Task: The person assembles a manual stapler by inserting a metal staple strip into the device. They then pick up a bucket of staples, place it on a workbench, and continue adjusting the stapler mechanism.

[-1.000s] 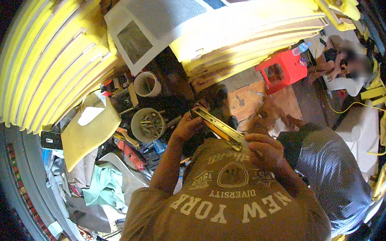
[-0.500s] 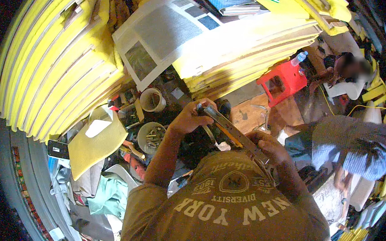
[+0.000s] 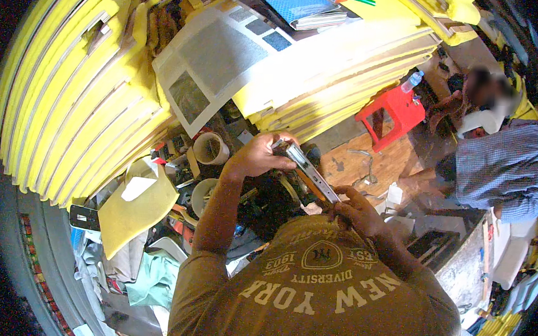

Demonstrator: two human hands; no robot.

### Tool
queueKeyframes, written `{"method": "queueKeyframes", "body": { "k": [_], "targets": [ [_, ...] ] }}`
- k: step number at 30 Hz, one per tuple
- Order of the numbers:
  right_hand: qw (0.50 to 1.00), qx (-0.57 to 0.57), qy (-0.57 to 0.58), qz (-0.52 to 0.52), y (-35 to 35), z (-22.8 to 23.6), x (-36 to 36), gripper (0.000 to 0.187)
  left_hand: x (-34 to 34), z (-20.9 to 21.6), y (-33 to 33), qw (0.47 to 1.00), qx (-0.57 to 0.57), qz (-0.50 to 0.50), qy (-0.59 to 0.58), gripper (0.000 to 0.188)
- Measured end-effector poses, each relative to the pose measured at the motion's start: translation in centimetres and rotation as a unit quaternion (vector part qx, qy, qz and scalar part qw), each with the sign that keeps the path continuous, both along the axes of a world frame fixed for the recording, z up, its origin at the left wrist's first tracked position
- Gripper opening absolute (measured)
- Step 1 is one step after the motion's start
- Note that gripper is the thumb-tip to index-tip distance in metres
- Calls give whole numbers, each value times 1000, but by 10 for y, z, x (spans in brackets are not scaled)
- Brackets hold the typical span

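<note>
With left hand (image 3: 260,157) clamped on far-left end of metal slide rail (image 3: 313,174) and right hand (image 3: 360,212) closed on its near-right end, holds it slanting just beyond brown shirt (image 3: 358,324), seemingly mid-handling: already lifted, not yet set down, with remaining steps unclear.

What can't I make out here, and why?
In the head view:
Long, slim silvery metal rail: lower end, covered by the right hand.
Pale round bucket: one side, hidden by the left forearm.
Tall stacked yellow panels: far ends, cut off by the upper edge.
</note>
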State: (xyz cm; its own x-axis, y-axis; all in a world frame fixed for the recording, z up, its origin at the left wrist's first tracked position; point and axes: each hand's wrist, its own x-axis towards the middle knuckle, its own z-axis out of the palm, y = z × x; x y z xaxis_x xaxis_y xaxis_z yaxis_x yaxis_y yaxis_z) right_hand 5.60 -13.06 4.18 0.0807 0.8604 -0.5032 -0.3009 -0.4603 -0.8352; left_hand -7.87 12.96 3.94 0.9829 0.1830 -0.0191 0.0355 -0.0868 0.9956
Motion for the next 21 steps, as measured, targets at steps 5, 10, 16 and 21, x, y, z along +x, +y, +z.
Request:
{"method": "queueKeyframes", "body": {
  "k": [5,10,16,21],
  "targets": [
    [999,24,-12,-33,-18,-6,5,37,2,1,3,999,5,23,-27,31],
    [998,60,7,-10,-36,-12,13,40,2,9,11,999,35,22,-18,31],
    [974,153,-159,53,-1,-30,32,51,16,6,4,997,56,-53,-7,32],
    [975,194,-82,-74,53,-14,14,30,43,10,-6,994,81,-72,34,33]
  ]
}}
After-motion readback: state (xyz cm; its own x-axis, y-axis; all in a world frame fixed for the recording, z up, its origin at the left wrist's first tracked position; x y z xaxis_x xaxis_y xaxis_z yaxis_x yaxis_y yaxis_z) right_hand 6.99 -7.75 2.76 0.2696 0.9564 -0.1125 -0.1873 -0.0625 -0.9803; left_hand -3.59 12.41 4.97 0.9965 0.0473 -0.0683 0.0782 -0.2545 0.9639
